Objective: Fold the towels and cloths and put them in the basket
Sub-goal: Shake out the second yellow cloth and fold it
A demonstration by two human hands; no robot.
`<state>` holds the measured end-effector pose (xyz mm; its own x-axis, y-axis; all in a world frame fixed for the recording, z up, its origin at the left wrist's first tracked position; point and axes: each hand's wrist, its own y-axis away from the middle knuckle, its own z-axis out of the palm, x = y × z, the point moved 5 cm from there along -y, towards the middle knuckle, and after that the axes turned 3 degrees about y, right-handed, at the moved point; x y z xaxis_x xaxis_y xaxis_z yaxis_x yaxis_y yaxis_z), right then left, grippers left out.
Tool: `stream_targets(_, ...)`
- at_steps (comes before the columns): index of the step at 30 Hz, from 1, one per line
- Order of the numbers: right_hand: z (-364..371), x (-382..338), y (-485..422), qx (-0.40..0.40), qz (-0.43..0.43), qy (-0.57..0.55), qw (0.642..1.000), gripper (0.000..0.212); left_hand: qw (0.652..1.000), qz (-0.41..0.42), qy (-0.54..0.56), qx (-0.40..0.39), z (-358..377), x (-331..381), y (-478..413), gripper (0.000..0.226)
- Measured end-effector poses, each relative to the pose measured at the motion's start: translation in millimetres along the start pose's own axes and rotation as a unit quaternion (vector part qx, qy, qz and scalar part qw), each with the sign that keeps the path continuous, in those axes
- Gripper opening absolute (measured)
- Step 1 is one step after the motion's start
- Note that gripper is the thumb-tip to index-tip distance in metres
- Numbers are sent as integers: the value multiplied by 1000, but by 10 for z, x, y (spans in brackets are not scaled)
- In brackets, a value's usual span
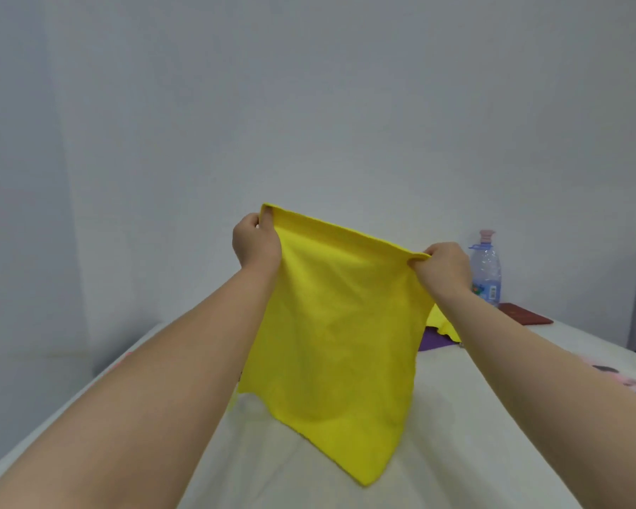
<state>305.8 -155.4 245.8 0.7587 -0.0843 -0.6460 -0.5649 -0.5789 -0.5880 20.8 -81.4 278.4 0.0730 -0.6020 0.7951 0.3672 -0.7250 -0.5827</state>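
Observation:
A yellow cloth (pixel 340 347) hangs stretched in the air above the white table (pixel 474 453). My left hand (pixel 255 241) pinches its upper left corner and my right hand (pixel 444 265) pinches its upper right corner. The cloth's lower edge droops to a point near the table surface. Behind it, a second yellow cloth (pixel 444 322) and a purple cloth (pixel 433 341) lie on the table, mostly hidden. No basket is in view.
A clear plastic water bottle (pixel 486 268) with a pink cap stands at the back right, next to a flat dark red item (pixel 525 314). Pink and dark patterned items (pixel 619 376) lie at the right edge. A plain grey wall rises behind.

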Motion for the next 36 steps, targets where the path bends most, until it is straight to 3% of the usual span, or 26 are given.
stream_targets(4,-276,-78,-7,28,29,-122,992,16,1000,5,10,21,-186,220,-1,48)
stream_targets(9,-525,-362,83,58,55,-304,949,25,997,-17,79,-3,-206,486,78,44)
stream_targets(11,-606,-484,109,69,39,-318,945,41,995,-30,97,-22,-186,596,104,41)
stream_targets(16,-813,-685,144,126,3,-335,934,46,983,-78,155,-61,-93,748,95,26)
stream_targets(23,-801,-377,3,156,22,-244,957,29,988,-87,104,-80,69,418,17,20)
stream_targets(30,86,463,-229,1,42,-79,996,35,981,-130,-42,-138,379,-629,80,22)
stream_targets(36,940,1182,-325,-96,45,67,992,30,931,-129,-248,-236,676,-1696,179,19)
